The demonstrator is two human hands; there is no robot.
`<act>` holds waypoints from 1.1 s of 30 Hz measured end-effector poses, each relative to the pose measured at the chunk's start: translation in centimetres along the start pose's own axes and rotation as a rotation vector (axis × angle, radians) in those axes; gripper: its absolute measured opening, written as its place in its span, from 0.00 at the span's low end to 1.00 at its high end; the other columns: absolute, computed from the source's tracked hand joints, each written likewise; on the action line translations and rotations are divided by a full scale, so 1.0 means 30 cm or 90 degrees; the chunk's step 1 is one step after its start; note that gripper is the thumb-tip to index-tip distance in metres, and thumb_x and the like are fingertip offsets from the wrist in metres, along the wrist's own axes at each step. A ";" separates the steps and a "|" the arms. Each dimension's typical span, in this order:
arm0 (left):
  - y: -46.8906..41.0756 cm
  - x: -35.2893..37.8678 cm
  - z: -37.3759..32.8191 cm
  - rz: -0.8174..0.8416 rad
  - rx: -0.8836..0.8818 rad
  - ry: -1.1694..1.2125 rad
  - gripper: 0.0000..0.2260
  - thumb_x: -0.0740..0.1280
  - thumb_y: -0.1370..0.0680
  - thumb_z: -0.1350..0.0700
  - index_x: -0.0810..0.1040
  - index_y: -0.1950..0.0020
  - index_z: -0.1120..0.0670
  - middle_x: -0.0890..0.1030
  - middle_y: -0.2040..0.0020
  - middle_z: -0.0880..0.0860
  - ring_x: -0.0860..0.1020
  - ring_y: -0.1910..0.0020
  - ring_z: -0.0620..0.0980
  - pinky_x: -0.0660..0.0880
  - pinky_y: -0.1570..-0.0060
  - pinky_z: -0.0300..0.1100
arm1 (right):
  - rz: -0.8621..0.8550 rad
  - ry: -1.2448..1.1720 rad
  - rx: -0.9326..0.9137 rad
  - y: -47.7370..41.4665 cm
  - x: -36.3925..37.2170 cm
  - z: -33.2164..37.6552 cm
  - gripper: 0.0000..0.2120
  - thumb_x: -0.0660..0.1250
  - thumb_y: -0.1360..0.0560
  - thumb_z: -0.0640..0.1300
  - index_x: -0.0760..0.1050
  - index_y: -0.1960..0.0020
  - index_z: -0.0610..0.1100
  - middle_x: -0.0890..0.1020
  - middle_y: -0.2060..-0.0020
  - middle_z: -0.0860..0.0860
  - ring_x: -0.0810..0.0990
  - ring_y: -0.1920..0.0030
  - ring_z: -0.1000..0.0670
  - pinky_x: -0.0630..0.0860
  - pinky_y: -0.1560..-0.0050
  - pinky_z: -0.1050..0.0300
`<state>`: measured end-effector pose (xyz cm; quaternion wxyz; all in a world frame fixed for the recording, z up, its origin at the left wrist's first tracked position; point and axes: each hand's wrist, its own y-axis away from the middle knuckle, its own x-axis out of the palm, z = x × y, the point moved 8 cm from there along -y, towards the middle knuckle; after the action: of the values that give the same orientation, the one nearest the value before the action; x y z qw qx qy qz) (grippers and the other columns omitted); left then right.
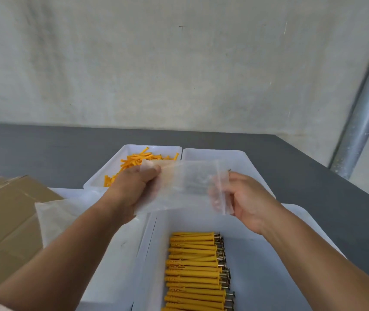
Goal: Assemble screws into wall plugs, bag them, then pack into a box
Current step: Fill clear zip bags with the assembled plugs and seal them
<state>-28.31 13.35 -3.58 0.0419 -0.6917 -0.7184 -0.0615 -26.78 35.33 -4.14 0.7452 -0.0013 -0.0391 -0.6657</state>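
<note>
At mid-frame the left hand (134,187) pinches one end of a clear plastic bag (185,185) and the right hand (248,198) grips the other end. Below them, assembled yellow plugs (194,272) lie in a near tray (257,265). Loose orange plugs (143,159) fill a far tray (102,176). Flat cardboard (6,221) lies at the left on the grey worktop (44,153).
</note>
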 end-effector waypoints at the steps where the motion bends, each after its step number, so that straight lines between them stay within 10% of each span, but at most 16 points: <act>1: -0.010 -0.031 -0.012 -0.036 0.031 -0.073 0.07 0.66 0.21 0.56 0.78 0.57 0.58 0.79 0.64 0.56 0.76 0.65 0.53 0.74 0.64 0.41 | -0.003 0.037 0.018 -0.002 0.001 -0.014 0.11 0.60 0.23 0.31 0.79 0.49 0.40 0.85 0.63 0.46 0.83 0.66 0.50 0.80 0.65 0.56; 5: -0.036 -0.128 -0.025 -0.129 0.097 -0.293 0.12 0.69 0.23 0.54 0.73 0.65 0.55 0.74 0.76 0.45 0.70 0.78 0.45 0.67 0.77 0.34 | 0.029 0.100 0.061 -0.007 0.040 -0.051 0.12 0.61 0.22 0.31 0.76 0.40 0.34 0.87 0.56 0.44 0.84 0.57 0.44 0.82 0.60 0.52; 9: 0.000 -0.126 -0.072 -0.258 0.222 -0.664 0.15 0.72 0.27 0.48 0.76 0.42 0.51 0.77 0.47 0.52 0.77 0.49 0.53 0.73 0.50 0.44 | 0.050 0.131 0.077 -0.001 0.078 -0.079 0.12 0.63 0.23 0.32 0.75 0.40 0.33 0.86 0.56 0.43 0.84 0.53 0.39 0.82 0.53 0.46; 12: 0.077 0.047 -0.119 -0.063 0.448 -0.693 0.40 0.75 0.33 0.38 0.65 0.27 0.50 0.67 0.32 0.50 0.67 0.33 0.46 0.65 0.36 0.39 | 0.059 0.138 0.077 0.002 0.090 -0.092 0.09 0.63 0.23 0.32 0.78 0.45 0.38 0.86 0.58 0.44 0.85 0.59 0.44 0.83 0.60 0.50; 16: 0.121 0.238 -0.018 0.240 0.411 -0.791 0.62 0.69 0.45 0.24 0.43 0.21 0.47 0.47 0.22 0.43 0.47 0.24 0.40 0.48 0.28 0.37 | 0.057 0.134 0.062 0.008 0.089 -0.085 0.10 0.61 0.22 0.32 0.79 0.50 0.40 0.85 0.62 0.44 0.83 0.67 0.49 0.78 0.67 0.57; 26: 0.104 0.228 0.079 0.226 0.384 -0.808 0.62 0.75 0.43 0.29 0.43 0.21 0.48 0.56 0.27 0.43 0.56 0.28 0.43 0.56 0.30 0.36 | 0.085 0.163 0.060 0.011 0.113 -0.095 0.06 0.63 0.23 0.34 0.78 0.48 0.39 0.86 0.62 0.46 0.82 0.68 0.51 0.79 0.67 0.57; 33: 0.089 0.197 0.059 0.199 0.363 -0.741 0.58 0.73 0.42 0.27 0.49 0.22 0.47 0.60 0.33 0.42 0.61 0.36 0.40 0.62 0.36 0.35 | -0.099 0.388 -0.103 0.006 0.040 0.006 0.02 0.68 0.24 0.49 0.78 0.52 0.53 0.83 0.60 0.53 0.83 0.60 0.52 0.82 0.55 0.53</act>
<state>-25.83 19.56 -4.39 -0.1629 -0.6699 -0.5034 0.5209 -26.47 34.17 -3.87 0.6670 0.1417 0.2389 -0.6913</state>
